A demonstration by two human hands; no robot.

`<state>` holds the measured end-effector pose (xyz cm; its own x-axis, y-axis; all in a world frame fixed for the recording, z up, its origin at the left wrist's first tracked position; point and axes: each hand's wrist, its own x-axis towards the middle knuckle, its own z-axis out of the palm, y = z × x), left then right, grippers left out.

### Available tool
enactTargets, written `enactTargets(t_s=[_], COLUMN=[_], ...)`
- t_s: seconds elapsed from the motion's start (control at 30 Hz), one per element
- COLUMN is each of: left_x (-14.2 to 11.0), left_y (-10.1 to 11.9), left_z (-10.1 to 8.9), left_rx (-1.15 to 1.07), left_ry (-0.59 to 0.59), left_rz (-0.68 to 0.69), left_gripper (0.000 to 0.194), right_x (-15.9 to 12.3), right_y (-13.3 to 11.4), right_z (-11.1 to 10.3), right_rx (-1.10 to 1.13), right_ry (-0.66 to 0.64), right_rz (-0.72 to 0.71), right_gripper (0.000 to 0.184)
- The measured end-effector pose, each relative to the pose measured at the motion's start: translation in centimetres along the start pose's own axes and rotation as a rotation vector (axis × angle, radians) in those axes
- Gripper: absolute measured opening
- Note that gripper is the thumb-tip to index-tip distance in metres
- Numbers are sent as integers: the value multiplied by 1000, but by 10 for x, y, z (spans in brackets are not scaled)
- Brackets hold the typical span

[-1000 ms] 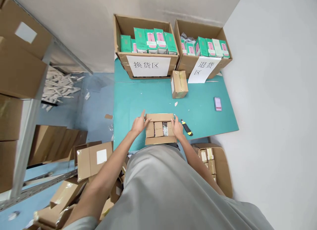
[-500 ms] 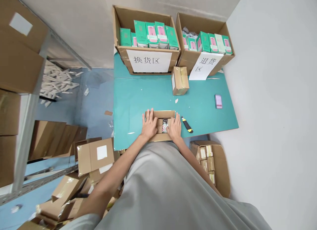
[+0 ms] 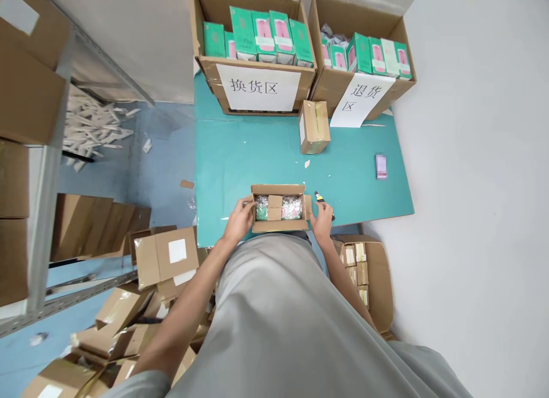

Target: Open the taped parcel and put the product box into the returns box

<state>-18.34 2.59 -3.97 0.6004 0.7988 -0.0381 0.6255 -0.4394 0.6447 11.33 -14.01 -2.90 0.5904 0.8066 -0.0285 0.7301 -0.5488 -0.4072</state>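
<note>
A small cardboard box [image 3: 278, 227] stands opened at the table's near edge, its flaps spread. Inside lies a bubble-wrapped item [image 3: 292, 208], showing some green and pink through the plastic, with a piece of cardboard [image 3: 275, 208] across its middle. My left hand [image 3: 241, 219] is closed on the box's left end, fingertips at the flap. Just beyond the right end flap is my right hand [image 3: 321, 222], thumb and fingers apart, holding nothing that I can see. A yellow and black utility knife [image 3: 318, 197] lies beside it, partly hidden by the fingers.
A taped carton [image 3: 315, 128] stands mid-table and a phone [image 3: 381, 166] lies at right. Two large cartons [image 3: 253, 103] [image 3: 362, 84] of green boxes line the back. A carton of small boxes [image 3: 381, 283] sits below right; cardboard boxes [image 3: 166, 255] pile up at left.
Both hands have moved outward from inside the box, the left to its end and the right toward the knife. The box's flaps are spread and its wrapped contents now show. The view has shifted slightly.
</note>
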Motion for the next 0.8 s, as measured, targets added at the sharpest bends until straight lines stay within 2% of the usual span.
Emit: enactTargets(t_s=[0.1,0.2,0.3,0.37,0.43,0.53,0.6,0.67,0.77,0.8], left_x=[-4,-5,3,14,26,41,46,47,45,45], left_y=[1,8,21,35,52,75,84,89,87,85], left_z=[2,-4,-7,-4,0,8,12,14,17,17], left_rx=[-59,-36,37,103,198,326,364,376,377,375], left_ry=[17,-9,-103,-204,-300,-414,-458,-469,-449,-450], left_rz=[-37,9,98,107,59,-64,-116,-127,-113,-110], left_gripper=[39,47,59,62,65,56,50,49,55,57], right_x=[0,3,9,15,21,28,29,28,27,27], right_y=[-1,-11,-29,-47,-67,-94,-105,-111,-111,-110], right_z=[-1,-5,-11,-14,-16,-13,-9,-4,0,0], right_rx=[30,70,41,-43,-150,-274,-313,-329,-338,-338], right_ry=[-95,-161,-249,-328,-425,-565,-606,-616,-631,-632], right_rz=[-54,-117,-170,-193,-188,-129,-93,-76,-69,-71], right_gripper=[33,36,31,32,49,81,88,77,49,46])
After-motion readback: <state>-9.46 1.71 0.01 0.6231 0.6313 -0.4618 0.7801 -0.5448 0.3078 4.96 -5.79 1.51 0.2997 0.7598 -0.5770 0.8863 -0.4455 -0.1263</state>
